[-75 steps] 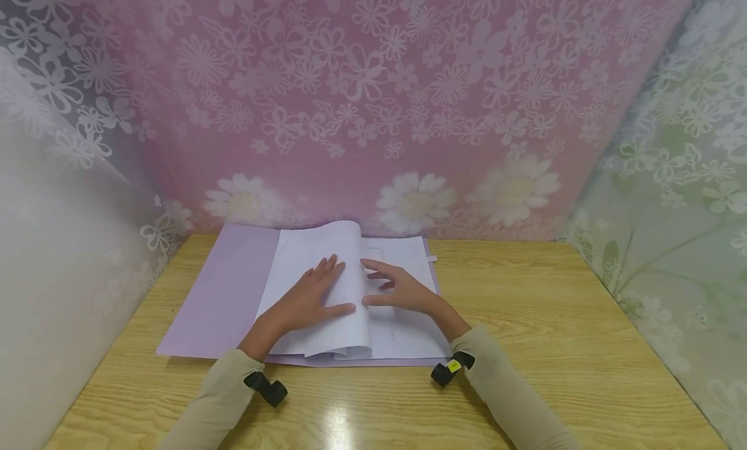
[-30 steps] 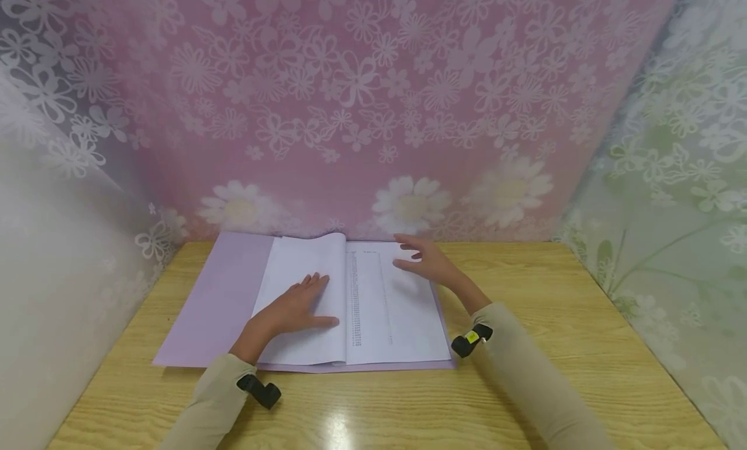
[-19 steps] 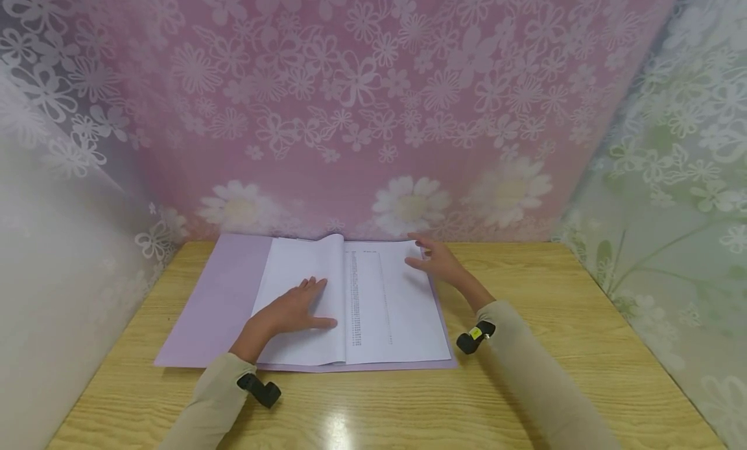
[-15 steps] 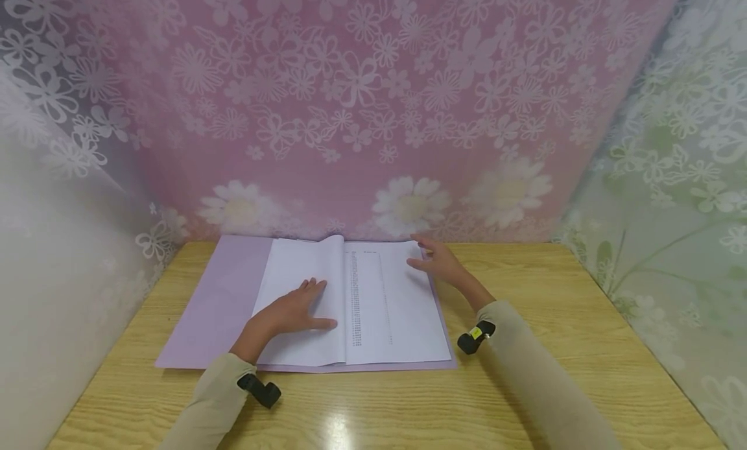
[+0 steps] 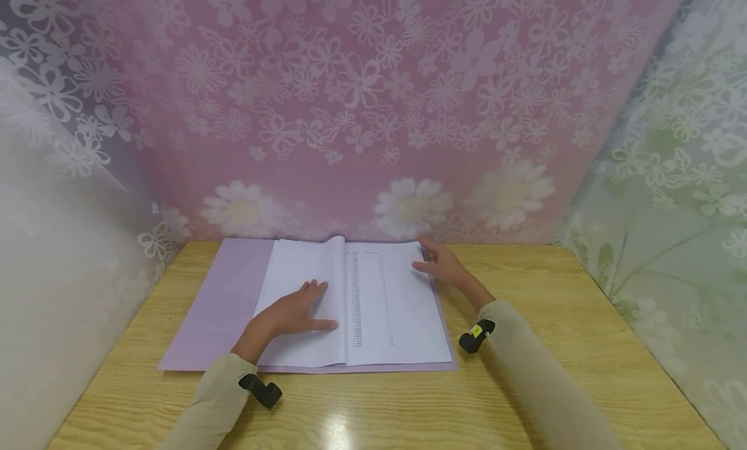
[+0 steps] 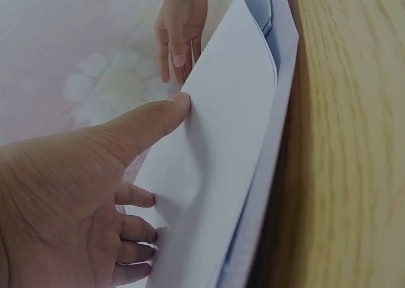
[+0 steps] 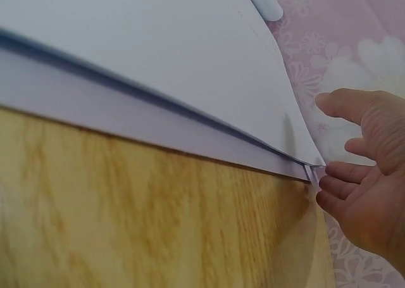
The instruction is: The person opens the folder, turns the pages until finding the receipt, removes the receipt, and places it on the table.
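A lilac folder point(image 5: 213, 314) lies spread on the table with white sheets inside. My left hand point(image 5: 292, 310) rests with spread fingers on the turned sheets point(image 5: 297, 259) at the left, which bulge up along the fold. In the left wrist view its thumb point(image 6: 155, 120) and fingertips touch the paper. At the far right corner of the printed page point(image 5: 403, 307), my right hand point(image 5: 446, 265) has its thumb over the sheet and its fingers at the edge. The right wrist view shows a gap between that thumb point(image 7: 345, 104) and the fingers, beside the page corner point(image 7: 310, 158).
The wood-grain table point(image 5: 525, 359) extends in front of the folder and to its right. A pink flowered curtain point(image 5: 350, 145) hangs right behind the folder, with pale sheets point(image 5: 58, 242) at the left side. A black wrist camera point(image 5: 477, 336) is strapped at each sleeve.
The curled sheets have settled to the left, uncovering the printed page. My right hand has moved from the fold to the far right corner. My left hand has stayed on the left sheets.
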A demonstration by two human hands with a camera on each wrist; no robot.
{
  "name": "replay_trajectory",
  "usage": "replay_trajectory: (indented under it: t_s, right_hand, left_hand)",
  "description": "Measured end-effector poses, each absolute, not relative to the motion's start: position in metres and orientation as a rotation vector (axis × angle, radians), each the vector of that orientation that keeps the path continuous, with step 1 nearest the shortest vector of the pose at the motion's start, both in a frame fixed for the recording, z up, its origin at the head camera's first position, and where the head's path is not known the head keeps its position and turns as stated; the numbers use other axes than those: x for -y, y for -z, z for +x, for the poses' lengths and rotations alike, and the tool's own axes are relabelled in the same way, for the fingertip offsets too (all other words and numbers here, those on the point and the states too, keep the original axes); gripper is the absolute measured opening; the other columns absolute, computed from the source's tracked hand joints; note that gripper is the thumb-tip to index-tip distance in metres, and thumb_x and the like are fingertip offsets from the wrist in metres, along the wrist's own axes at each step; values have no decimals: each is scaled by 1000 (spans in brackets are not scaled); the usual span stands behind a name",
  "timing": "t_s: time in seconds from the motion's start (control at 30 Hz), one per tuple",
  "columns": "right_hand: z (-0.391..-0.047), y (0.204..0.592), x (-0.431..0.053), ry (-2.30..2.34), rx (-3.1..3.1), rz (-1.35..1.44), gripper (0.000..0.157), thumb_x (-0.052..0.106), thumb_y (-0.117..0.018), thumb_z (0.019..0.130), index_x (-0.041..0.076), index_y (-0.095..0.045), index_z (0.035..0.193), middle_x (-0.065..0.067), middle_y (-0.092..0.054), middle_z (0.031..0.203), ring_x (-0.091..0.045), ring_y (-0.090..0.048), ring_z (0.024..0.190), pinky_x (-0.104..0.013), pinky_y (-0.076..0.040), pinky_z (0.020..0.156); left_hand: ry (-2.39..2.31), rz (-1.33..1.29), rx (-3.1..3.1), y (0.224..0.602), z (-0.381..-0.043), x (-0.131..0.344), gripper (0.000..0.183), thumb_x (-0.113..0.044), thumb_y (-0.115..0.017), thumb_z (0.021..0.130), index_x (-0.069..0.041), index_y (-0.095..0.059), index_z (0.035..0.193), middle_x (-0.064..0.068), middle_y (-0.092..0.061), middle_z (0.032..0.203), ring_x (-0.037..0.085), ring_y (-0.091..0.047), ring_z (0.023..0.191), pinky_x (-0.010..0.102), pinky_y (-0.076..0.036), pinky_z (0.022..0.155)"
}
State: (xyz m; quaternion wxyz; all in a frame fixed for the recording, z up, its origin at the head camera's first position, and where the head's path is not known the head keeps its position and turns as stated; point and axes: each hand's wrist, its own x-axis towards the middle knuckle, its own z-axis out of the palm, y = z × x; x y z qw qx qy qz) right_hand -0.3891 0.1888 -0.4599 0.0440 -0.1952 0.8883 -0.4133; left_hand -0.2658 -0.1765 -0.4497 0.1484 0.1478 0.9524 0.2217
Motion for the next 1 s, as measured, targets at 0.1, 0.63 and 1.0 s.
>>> replay_trajectory:
  t_s: [0.1,0.63,1.0]
  right_hand:
    - [-390,462,-190,1245,-2728,-606,77,19,-70,97,1,-29,160,-22,-27,166,-46,-31,151,-60,-33,119]
    - [-391,468,-191,1202,-2733,-606,78,21,-70,98,0,-27,160,-22,-27,166,-44,-32,151,-57,-33,120]
    - [-391,465,-189,1300,-2719,-572,71,16,-67,99,1,-31,159,-20,-31,165,-41,-32,152,-54,-33,121]
  left_hand:
    - [-643,429,-2738,448,-266,176,107,-65,-71,85,-7,-25,162,22,-18,169,39,-17,158,58,-28,123]
    - [-650,424,-2728,446,-263,176,106,-64,-71,86,-8,-24,163,22,-18,169,39,-17,158,58,-29,123]
    - [-640,426,-2733,446,-263,176,106,-64,-71,86,-8,-24,163,22,-19,169,39,-18,157,58,-29,123]
